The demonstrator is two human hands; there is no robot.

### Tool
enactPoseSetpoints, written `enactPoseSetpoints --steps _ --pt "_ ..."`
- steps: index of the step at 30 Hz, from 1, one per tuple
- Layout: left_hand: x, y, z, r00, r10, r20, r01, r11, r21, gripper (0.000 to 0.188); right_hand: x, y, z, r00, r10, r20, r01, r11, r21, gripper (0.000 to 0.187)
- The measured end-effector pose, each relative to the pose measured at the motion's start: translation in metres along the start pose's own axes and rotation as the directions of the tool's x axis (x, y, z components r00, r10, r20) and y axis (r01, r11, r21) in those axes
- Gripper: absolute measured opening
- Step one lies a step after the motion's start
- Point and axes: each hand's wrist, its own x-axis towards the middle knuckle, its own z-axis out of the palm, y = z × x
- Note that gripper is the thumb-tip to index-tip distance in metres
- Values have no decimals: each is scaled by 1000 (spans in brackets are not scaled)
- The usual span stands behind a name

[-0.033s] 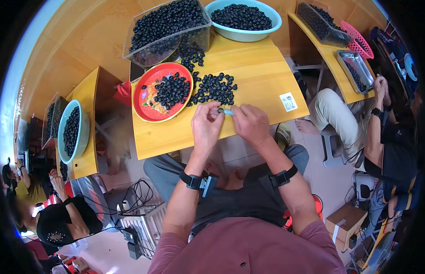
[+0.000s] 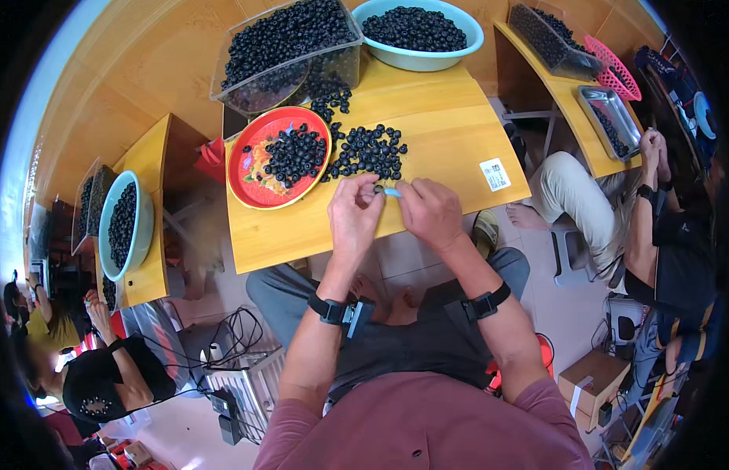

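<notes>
My left hand (image 2: 355,215) pinches a small dark round bead (image 2: 378,189) between thumb and fingertips, just above the front edge of the wooden table (image 2: 450,125). My right hand (image 2: 431,213) is closed on a small light-blue tool (image 2: 392,193), its tip against or close to the bead; the exact contact is too small to tell. Just beyond my hands lies a loose pile of black beads (image 2: 370,153). To its left, a round red tray (image 2: 247,141) with a flower pattern holds more of them.
At the back of the table stand a clear plastic bin (image 2: 333,66) and a light-blue basin (image 2: 415,59), both full of black beads. A white label (image 2: 495,175) sticks to the right side. People work at tables on both sides. Cables (image 2: 239,337) trail at lower left.
</notes>
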Motion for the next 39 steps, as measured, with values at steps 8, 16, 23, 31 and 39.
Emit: enactPoseSetpoints --steps 8,16,23,31,39 --pt "-1 1 0 1000 -28 7 29 998 -55 30 1 -1 -1 999 15 32 -15 1000 7 7" --pt "-4 -7 2 994 -109 23 111 957 -269 32 1 0 1 995 78 57 -77 997 -18 7" --pt "-4 -8 -2 997 -10 -78 -8 975 -221 14 0 -1 3 995 97 -28 -98 994 -41 5" --pt "47 -6 -75 948 239 -210 -185 951 248 25 0 -1 2 994 93 -64 -94 996 -5 4" --pt "42 -1 -54 935 332 127 -356 875 329 17 -1 1 3 993 109 -53 -109 994 -8 3"
